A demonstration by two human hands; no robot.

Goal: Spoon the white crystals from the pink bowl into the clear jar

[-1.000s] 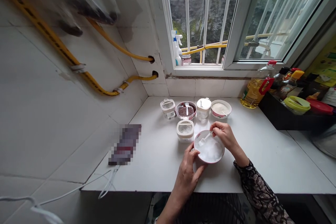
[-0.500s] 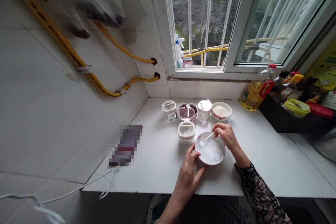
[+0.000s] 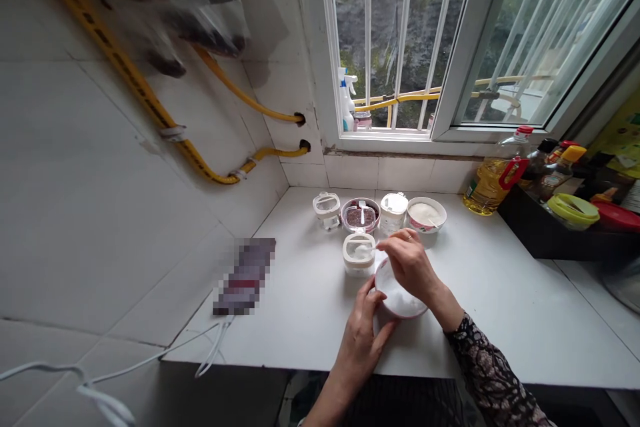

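My left hand [image 3: 367, 323] grips the near left rim of a bowl [image 3: 400, 300] of white granular stuff on the counter. Pinched in my right hand [image 3: 407, 263] is a small white spoon [image 3: 367, 250], its head loaded with white grains. The spoon is over the open top of a clear jar [image 3: 359, 267] with a cream rim, just left of the bowl; my right hand hides part of the bowl. Behind stand another clear jar [image 3: 327, 215], a bowl of dark red grains [image 3: 356, 217] with a clear lid and a white spoon on it, and a white-lidded jar [image 3: 393, 217].
A bowl of pale grains [image 3: 426, 215] stands at the back. An oil bottle [image 3: 493, 180] and a black box [image 3: 530, 220] of condiments are at the right. On the left lies a blurred dark object [image 3: 245, 277] beside a white cable [image 3: 213, 350]. A window [image 3: 395, 47] is behind.
My right hand has lifted the spoon from the bowl and carried it left over the clear jar. My left hand stays on the bowl. The view has shifted slightly.
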